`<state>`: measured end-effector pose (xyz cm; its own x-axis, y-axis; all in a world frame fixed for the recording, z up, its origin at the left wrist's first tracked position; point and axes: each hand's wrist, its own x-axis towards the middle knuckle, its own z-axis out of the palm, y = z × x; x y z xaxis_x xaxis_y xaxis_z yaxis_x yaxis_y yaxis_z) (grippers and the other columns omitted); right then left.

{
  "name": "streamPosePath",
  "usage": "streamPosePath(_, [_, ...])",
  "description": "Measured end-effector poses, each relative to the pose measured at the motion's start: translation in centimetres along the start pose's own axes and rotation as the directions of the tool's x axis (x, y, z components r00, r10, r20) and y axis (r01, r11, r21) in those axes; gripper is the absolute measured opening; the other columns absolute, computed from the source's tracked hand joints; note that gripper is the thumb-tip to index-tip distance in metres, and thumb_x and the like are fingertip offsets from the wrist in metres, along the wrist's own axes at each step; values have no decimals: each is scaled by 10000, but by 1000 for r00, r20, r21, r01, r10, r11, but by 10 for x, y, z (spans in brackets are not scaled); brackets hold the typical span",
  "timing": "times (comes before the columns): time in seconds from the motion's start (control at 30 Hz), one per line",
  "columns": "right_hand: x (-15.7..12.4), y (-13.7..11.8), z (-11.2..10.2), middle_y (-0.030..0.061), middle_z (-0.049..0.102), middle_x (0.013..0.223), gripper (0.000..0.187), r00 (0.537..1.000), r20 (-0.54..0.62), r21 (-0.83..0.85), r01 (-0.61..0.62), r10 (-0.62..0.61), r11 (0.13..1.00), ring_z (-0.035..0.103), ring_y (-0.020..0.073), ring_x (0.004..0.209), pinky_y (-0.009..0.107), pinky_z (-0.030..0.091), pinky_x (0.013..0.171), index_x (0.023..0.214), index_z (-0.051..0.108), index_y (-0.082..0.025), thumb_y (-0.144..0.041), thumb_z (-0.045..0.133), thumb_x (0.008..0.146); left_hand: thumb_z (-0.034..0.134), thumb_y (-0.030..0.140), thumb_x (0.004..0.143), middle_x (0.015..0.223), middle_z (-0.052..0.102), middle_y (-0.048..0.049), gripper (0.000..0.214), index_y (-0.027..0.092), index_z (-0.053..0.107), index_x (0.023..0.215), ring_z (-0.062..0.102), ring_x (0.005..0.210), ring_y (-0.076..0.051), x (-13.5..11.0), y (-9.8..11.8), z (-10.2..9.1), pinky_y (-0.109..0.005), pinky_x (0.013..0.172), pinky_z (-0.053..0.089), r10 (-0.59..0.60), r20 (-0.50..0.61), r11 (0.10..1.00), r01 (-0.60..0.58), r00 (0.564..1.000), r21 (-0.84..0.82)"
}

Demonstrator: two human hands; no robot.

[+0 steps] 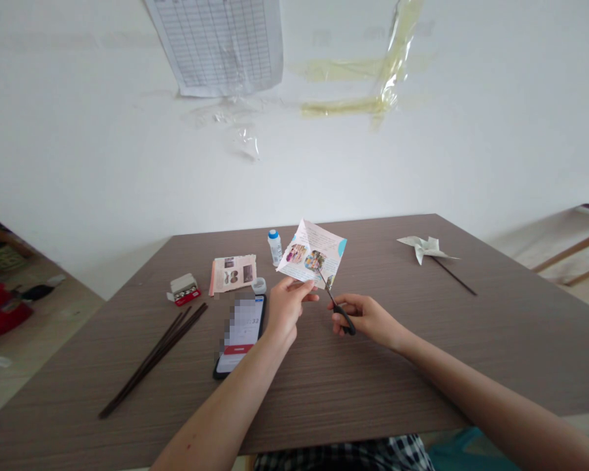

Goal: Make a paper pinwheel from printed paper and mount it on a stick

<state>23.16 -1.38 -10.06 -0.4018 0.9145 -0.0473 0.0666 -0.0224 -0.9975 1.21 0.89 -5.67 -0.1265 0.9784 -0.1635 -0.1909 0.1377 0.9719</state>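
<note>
My left hand pinches the lower edge of a printed square of paper with colourful pictures, holding it up above the table. My right hand grips black-handled scissors, fingers through the loops. The blades point up and left and meet the paper's lower edge, just right of my left thumb.
A phone with a lit screen lies below my left hand. Dark thin sticks lie at the left. A small red and white box, a printed booklet, a blue-capped glue bottle and a white cap sit behind. A paper pinwheel lies at the right.
</note>
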Motion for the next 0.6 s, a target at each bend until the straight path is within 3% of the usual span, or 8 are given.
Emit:
streamPosePath(0.23, [-1,-2,1,94,889,849,603,1000,-13,1,-11,11,1000,787,304,780,477,636,817,1152,852,-240,-705,1108,864,1137,306,769,892,933,-103,316,175,896,927,844,645,-198,1,0,0,-192,469,231,8,15,1000,-8,1000,-8])
streamPosePath(0.6, [-1,-5,3,83,869,836,671,999,-21,8,-26,26,1000,756,305,769,474,616,794,1127,837,-264,-760,1129,780,1103,252,756,812,896,-83,275,176,878,895,806,602,-181,-2,3,1,-199,483,210,-7,13,1000,7,1000,-19])
